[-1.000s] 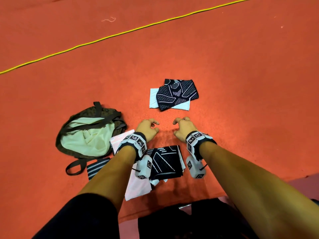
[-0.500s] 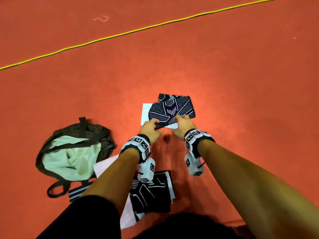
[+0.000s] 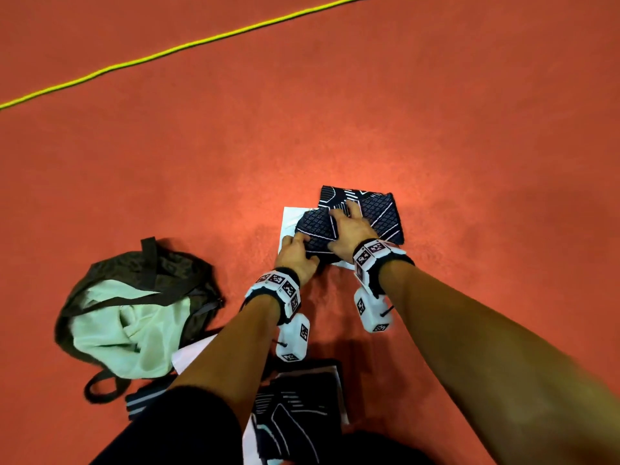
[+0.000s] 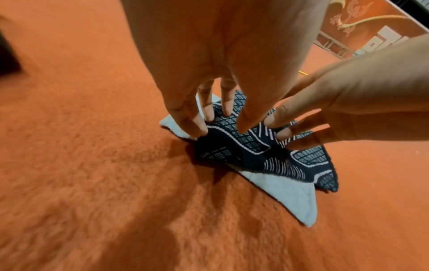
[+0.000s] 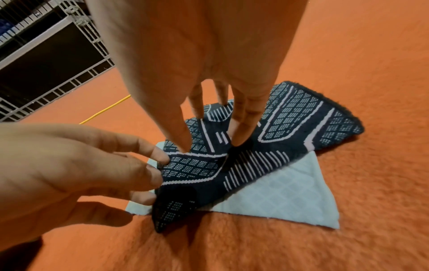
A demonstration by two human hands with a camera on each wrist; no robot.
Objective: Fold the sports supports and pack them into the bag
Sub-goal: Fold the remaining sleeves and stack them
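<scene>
A black patterned support point(image 3: 382, 209) lies across a white support point(image 3: 289, 219) on the red carpet ahead of me. My right hand point(image 3: 349, 226) rests on top of the black one, fingers spread and straight, pressing it down point(image 5: 216, 132). My left hand point(image 3: 295, 250) is at its near-left corner, fingertips curled on the edge point(image 4: 220, 121). That corner of the black support point(image 5: 176, 207) stands raised off the white support point(image 5: 290, 192). The dark bag point(image 3: 188, 273) lies open to the left, showing its pale green lining.
A second folded black support point(image 3: 295, 407) lies on white cloth point(image 3: 191, 355) close to my knees. A striped band point(image 3: 141, 401) lies beside the bag. A yellow cord point(image 3: 201, 41) crosses the carpet far ahead. A metal rack point(image 5: 46, 55) stands beyond it.
Both hands went forward from bare carpet to the far pile. The right hand slid onto the top of the black support; the left took its near-left corner, which has lifted.
</scene>
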